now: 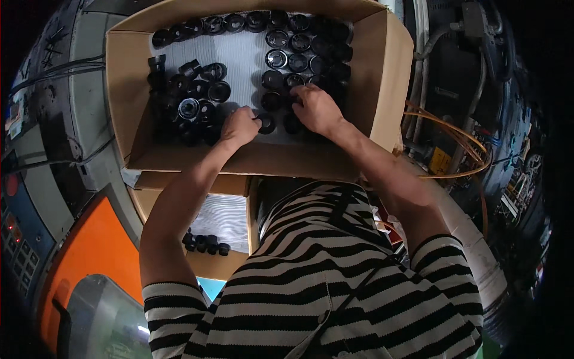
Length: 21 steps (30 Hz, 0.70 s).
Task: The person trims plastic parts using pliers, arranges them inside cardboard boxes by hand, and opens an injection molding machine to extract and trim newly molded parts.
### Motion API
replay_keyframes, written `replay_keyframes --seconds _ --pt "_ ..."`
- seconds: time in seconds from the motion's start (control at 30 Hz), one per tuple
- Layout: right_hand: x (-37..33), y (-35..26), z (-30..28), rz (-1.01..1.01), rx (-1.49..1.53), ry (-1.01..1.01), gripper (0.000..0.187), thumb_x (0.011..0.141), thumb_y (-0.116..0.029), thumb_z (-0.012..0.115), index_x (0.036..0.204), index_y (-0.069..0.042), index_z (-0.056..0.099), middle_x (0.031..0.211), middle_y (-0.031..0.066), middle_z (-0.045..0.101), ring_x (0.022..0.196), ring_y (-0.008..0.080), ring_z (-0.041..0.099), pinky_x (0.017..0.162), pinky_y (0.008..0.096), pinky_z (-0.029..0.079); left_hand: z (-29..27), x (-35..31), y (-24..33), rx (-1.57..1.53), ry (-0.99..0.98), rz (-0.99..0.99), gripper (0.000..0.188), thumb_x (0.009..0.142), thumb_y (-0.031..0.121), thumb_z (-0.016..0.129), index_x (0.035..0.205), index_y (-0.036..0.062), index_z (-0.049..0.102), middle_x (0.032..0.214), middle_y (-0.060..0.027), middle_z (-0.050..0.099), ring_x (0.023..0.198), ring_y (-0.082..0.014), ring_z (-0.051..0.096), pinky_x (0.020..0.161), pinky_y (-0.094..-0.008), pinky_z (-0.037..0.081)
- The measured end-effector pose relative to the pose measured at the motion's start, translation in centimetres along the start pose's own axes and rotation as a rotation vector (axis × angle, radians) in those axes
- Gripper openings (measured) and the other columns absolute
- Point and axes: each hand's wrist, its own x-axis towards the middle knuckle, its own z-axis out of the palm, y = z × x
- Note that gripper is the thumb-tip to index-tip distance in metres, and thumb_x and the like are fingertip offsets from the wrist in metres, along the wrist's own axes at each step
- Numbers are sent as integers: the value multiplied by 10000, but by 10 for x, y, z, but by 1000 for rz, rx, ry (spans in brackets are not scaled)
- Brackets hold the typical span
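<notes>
An open cardboard box (197, 157) in front of me holds many short, black, round plastic parts on a whitish ribbed sheet (239, 57). Rows of these parts run along the far side, and a block of them (298, 61) fills the right. A looser, jumbled pile (197, 90) lies at the left. My left hand (240, 126) is closed low in the middle of the box, its fingertips pinching the edge of a black round part (266, 124). Over the right-hand block, my right hand (318, 110) has its fingers curled down among the parts; whatever they grip is hidden.
Below the big box stands a second carton (215, 264) with a ribbed sheet and several black parts (206, 244). To the left are an orange machine panel (95, 245), a button panel (21, 239) and dark cables. Orange tubing (460, 134) and a pale duct (472, 239) are at the right.
</notes>
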Motion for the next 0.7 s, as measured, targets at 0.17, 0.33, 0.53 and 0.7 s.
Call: replay_keyframes --seconds 0.17,0.33,0.53,0.7 --pt "-16 1 12 -22 -19 8 307 809 -116 642 1095 -3 630 1038 210 632 956 373 630 858 428 521 14 13 13 -155 -147 -69 210 849 179 678 848 -23 619 696 -131 681 554 -199 645 545 -374 518" --pt "-25 1 19 -12 -106 -64 308 807 -114 644 1098 -14 634 1052 205 633 981 365 628 877 425 518 9 17 26 -290 -285 -261 236 825 203 676 853 -30 644 708 -167 678 657 -282 674 616 -400 532" --pt "-19 -18 22 -30 -116 -101 313 809 -131 647 1101 -23 620 1055 203 628 995 359 623 865 424 518 2 10 13 -358 -299 -283 228 825 218 657 812 -10 657 717 -179 683 712 -364 686 659 -449 537" --pt "14 -44 39 -133 -123 11 385 802 -185 681 1143 -35 586 1036 176 599 999 354 603 852 422 515 -66 -1 15 16 256 -43 242 852 267 634 973 60 666 880 -180 691 881 -406 657 760 -487 520"
